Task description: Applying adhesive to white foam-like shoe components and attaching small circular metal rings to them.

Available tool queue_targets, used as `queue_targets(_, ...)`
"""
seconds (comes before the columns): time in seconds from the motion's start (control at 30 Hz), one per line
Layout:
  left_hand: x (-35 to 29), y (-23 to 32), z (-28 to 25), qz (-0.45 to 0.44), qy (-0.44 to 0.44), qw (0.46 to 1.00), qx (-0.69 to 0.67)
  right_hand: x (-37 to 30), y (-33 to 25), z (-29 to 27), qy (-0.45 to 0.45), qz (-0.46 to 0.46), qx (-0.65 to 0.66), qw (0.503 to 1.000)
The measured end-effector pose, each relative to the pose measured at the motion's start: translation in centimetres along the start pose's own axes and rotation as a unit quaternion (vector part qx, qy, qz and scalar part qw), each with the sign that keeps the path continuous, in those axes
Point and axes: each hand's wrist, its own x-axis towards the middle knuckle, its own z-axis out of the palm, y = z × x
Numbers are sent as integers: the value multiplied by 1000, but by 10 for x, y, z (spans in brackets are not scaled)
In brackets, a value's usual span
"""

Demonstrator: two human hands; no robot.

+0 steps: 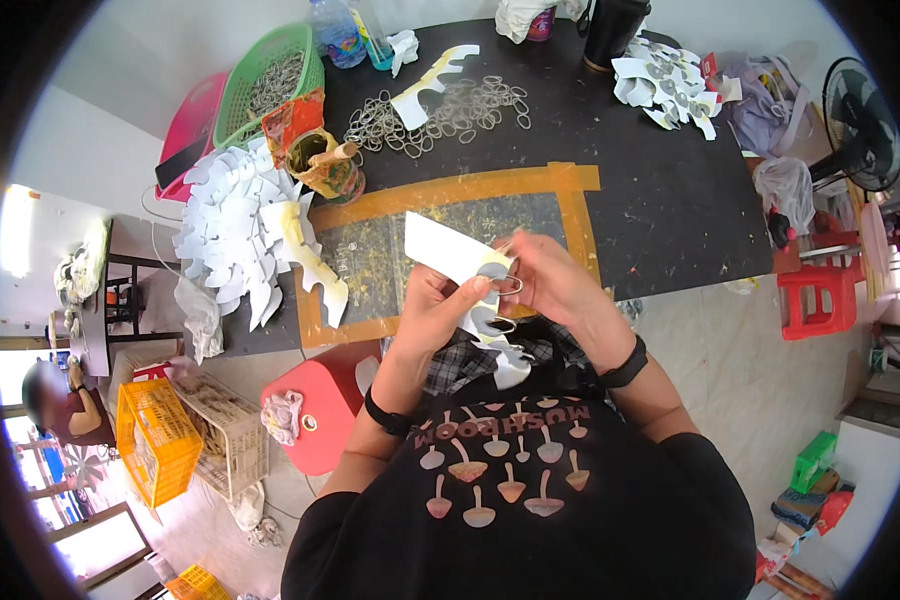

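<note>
My left hand (433,310) grips a white scallop-edged strip (435,243) above the front of the table, its thumb pressed on the front. Grey rounded patches show along the strip, and its lower end hangs toward my lap. At the strip's right edge, the fingers of my right hand (555,280) are closed around a thin metal ring (513,287). Part of that ring is hidden by the fingers. Left of my hands lies a stack of white cut-out pieces (232,220), with a yellow-smeared piece (315,268) on its near side.
Loose metal rings (385,125) lie farther back beside another smeared cut-out (435,85). A glue pot with a wooden handle (328,180) stands left of the taped work area (470,185). More rings fill a green basket (305,75). Finished-looking pieces (660,80) lie back right; a red stool (315,415) stands below.
</note>
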Motion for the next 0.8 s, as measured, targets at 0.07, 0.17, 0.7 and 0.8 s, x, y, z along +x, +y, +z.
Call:
queue_targets(0.07,1,-4,-7,-3,13,1000,15,-1,-3,-3,5,31,85,996)
queue_targets(0.17,0,-7,-13,-10,33,999,30,1,-4,-13,-58,-75,-29,995)
queue_targets(0.7,8,-29,-13,3,107,994,12,-8,19,-11,40,-133,-84,987)
queue_targets(0.8,10,-41,-14,26,149,988,19,-10,24,-11,105,-186,-116,970)
